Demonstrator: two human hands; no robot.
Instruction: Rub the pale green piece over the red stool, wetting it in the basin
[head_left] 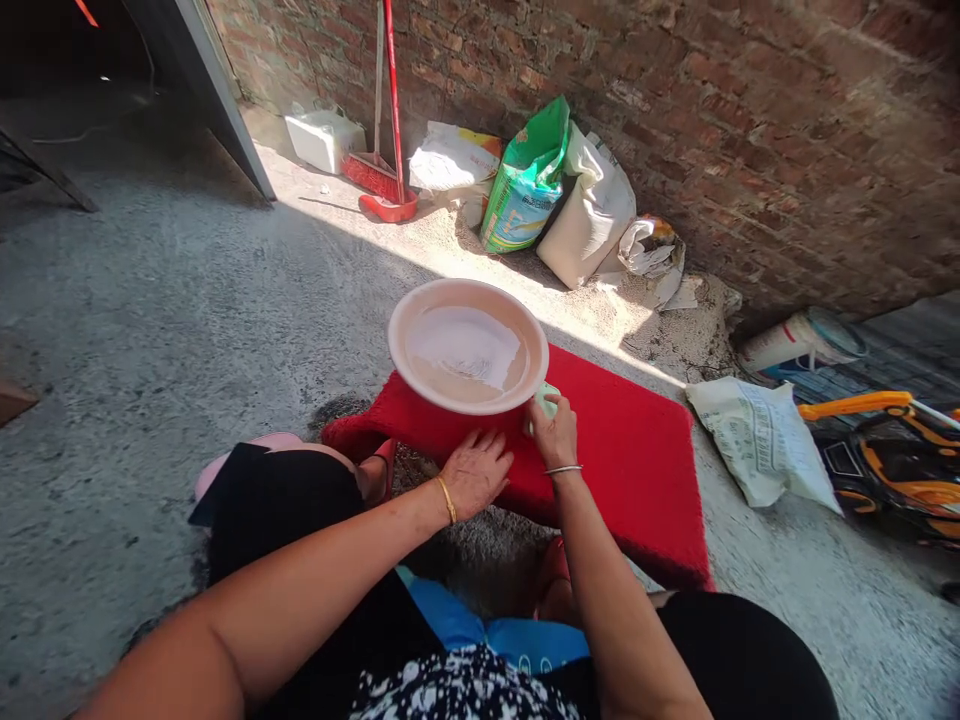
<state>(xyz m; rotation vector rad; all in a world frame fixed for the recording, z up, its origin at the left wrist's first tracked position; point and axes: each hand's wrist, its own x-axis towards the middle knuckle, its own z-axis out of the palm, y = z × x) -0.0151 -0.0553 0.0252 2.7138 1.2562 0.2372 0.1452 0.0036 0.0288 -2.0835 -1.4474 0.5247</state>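
Note:
A thick red plush cloth (622,450) lies before my knees, its near edge hanging down like a cover over something low. My left hand (474,472) rests flat on its near edge, fingers stretched and slightly apart. My right hand (553,428) is closed around a small pale green object (550,398), held against the red cloth just right of the basin; fingers hide most of it, so its kind cannot be told. Beyond both hands, a pinkish round basin (401,365) holds water with small ripples on its surface.
Along the brick wall stand a red broom (373,177), a red dustpan (390,207), a green sack (525,185), a whitish sack (589,215) and a white box (326,140). To the right are a bucket (795,340), a white bag (772,440) and a yellow-black toy vehicle (900,450).

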